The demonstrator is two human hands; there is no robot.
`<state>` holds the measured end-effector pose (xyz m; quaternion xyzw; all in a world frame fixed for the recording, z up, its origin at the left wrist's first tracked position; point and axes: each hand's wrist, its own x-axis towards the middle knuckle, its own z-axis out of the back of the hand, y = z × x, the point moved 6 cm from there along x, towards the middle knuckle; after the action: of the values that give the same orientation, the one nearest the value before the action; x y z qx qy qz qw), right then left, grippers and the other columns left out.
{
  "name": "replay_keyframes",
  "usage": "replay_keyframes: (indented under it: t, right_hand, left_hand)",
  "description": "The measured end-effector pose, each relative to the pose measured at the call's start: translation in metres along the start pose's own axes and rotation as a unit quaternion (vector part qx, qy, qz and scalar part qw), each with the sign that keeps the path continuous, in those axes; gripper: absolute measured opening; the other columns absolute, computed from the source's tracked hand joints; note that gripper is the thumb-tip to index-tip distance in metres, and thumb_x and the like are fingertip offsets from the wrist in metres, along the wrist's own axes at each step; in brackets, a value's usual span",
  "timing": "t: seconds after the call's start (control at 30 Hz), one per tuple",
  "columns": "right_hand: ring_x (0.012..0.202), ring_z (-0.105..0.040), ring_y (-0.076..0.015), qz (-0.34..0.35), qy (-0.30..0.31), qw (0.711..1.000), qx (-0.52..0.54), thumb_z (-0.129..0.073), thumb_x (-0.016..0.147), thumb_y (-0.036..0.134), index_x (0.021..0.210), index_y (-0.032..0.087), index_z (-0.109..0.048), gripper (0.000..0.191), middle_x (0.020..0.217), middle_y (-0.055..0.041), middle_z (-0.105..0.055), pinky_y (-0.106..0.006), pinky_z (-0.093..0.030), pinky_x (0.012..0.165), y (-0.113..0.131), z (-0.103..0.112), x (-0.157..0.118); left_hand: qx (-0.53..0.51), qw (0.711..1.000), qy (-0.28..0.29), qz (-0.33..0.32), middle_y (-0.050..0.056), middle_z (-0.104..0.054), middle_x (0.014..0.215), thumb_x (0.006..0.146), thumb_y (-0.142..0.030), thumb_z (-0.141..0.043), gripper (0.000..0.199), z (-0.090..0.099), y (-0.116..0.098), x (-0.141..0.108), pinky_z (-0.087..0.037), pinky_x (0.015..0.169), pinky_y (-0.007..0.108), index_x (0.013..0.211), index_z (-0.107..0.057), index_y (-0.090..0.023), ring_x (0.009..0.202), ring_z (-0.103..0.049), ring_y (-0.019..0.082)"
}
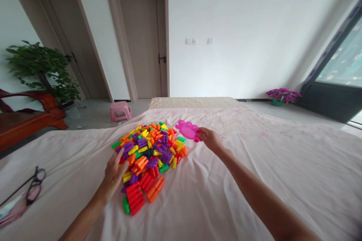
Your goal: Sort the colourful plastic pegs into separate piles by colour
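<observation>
Pink, shiny material sits between the fingers of the right hand [210,139], which pinch the right end of a scalloped plate [186,130]. From that grip the plate reaches away to the left and far side, its long axis slanting from near right to far left; whether it rests on the cloth [254,184] or hangs just above cannot be told. Just beside it, to the left and near, lies a heap of ribbed, bright pieces [152,147] in orange, purple, yellow, red and green, so the plate borders the heap's far right side. Across the heap, the left hand [114,171] is at the left edge, its fingers spread and seemingly empty, right by the pieces, though contact is unclear. That hand is nearer the heap; the right is the one on the plate. Farther left, well apart, lie dark-framed glasses [34,188].
</observation>
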<state>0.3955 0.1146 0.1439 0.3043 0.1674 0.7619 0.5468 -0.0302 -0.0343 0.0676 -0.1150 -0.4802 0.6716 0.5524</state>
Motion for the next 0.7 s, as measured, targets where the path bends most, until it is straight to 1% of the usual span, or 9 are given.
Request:
replay_keyframes:
  t: [0.07,0.13,0.17,0.23,0.33,0.4,0.57,0.63,0.7]
  right_hand:
    - [0.088,-0.065,-0.0209,-0.059,-0.049,0.992,-0.103,-0.04,0.095,0.032,0.118,0.021,-0.063,0.034,0.099,-0.0068,-0.072,-0.026,-0.041,0.071,-0.005,0.005,0.001]
    - [0.091,-0.065,-0.0223,-0.085,-0.035,0.981,-0.173,-0.037,0.098,0.031,0.117,0.022,-0.063,0.034,0.105,-0.0093,-0.071,-0.028,-0.04,0.07,0.001,-0.003,0.001]
    - [0.091,-0.066,-0.0224,-0.087,-0.015,0.978,-0.191,-0.035,0.098,0.03,0.115,0.022,-0.063,0.033,0.106,-0.0101,-0.071,-0.028,-0.039,0.071,0.007,-0.012,0.0]
    - [0.091,-0.066,-0.0219,-0.071,0.026,0.977,-0.2,-0.035,0.098,0.026,0.116,0.022,-0.062,0.033,0.105,-0.0105,-0.071,-0.028,-0.039,0.072,0.024,-0.033,-0.005]
    - [0.095,-0.066,-0.0213,-0.003,0.056,0.983,-0.178,-0.036,0.098,0.025,0.122,0.024,-0.058,0.033,0.108,-0.0085,-0.071,-0.028,-0.039,0.074,0.052,-0.059,-0.014]
    - [0.095,-0.066,-0.0213,0.024,0.059,0.985,-0.163,-0.036,0.098,0.027,0.12,0.024,-0.059,0.032,0.107,-0.0074,-0.071,-0.028,-0.039,0.074,0.062,-0.065,-0.015]
    - [0.096,-0.066,-0.0222,-0.053,0.023,0.981,-0.183,-0.034,0.099,0.027,0.121,0.023,-0.059,0.034,0.106,-0.01,-0.071,-0.029,-0.039,0.076,0.049,-0.047,0.012]
    - [0.097,-0.065,-0.0224,-0.072,0.013,0.978,-0.196,-0.032,0.099,0.025,0.124,0.022,-0.057,0.036,0.109,-0.0113,-0.07,-0.029,-0.039,0.077,0.045,-0.042,0.025]
    - [0.099,-0.065,-0.022,-0.063,0.025,0.977,-0.203,-0.031,0.099,0.022,0.125,0.021,-0.057,0.037,0.112,-0.0116,-0.069,-0.029,-0.04,0.077,0.047,-0.048,0.035]
  left_hand:
    - [0.053,0.995,0.043,-0.077,0.012,-0.032,0.156,0.074,-0.064,-0.056,0.084,-0.006,-0.009,-0.029,-0.024,0.116,0.057,0.149,-0.036,-0.031,0.145,-0.025,0.037]
    - [0.097,0.977,0.099,-0.159,0.008,-0.02,0.161,0.063,-0.064,-0.067,0.105,-0.021,-0.022,-0.057,-0.027,0.113,0.06,0.153,-0.02,-0.039,0.145,-0.023,0.04]
    - [0.11,0.971,0.089,-0.193,0.008,-0.017,0.162,0.057,-0.066,-0.071,0.114,-0.026,-0.03,-0.067,-0.03,0.11,0.062,0.154,-0.016,-0.04,0.144,-0.023,0.043]
    - [0.154,0.96,0.076,-0.222,0.009,-0.01,0.163,0.054,-0.067,-0.073,0.117,-0.04,-0.043,-0.079,-0.03,0.107,0.065,0.154,-0.017,-0.04,0.143,-0.022,0.047]
    - [0.21,0.952,0.031,-0.22,0.015,-0.014,0.161,0.063,-0.068,-0.068,0.105,-0.055,-0.06,-0.077,-0.022,0.108,0.069,0.153,-0.024,-0.037,0.142,-0.022,0.047]
    - [0.229,0.949,0.019,-0.218,0.018,-0.019,0.159,0.066,-0.068,-0.066,0.099,-0.063,-0.068,-0.069,-0.019,0.107,0.07,0.151,-0.03,-0.034,0.141,-0.025,0.048]
    - [0.223,0.943,0.034,-0.245,0.015,-0.028,0.157,0.07,-0.062,-0.066,0.087,-0.067,-0.09,-0.054,-0.017,0.111,0.065,0.148,-0.039,-0.034,0.141,-0.026,0.044]
    - [0.223,0.94,0.026,-0.258,0.012,-0.031,0.156,0.073,-0.059,-0.065,0.08,-0.062,-0.1,-0.049,-0.014,0.114,0.062,0.146,-0.041,-0.037,0.143,-0.024,0.041]
    - [0.229,0.942,-0.005,-0.245,0.011,-0.031,0.156,0.077,-0.057,-0.062,0.075,-0.053,-0.103,-0.038,-0.011,0.115,0.062,0.146,-0.041,-0.036,0.144,-0.022,0.039]
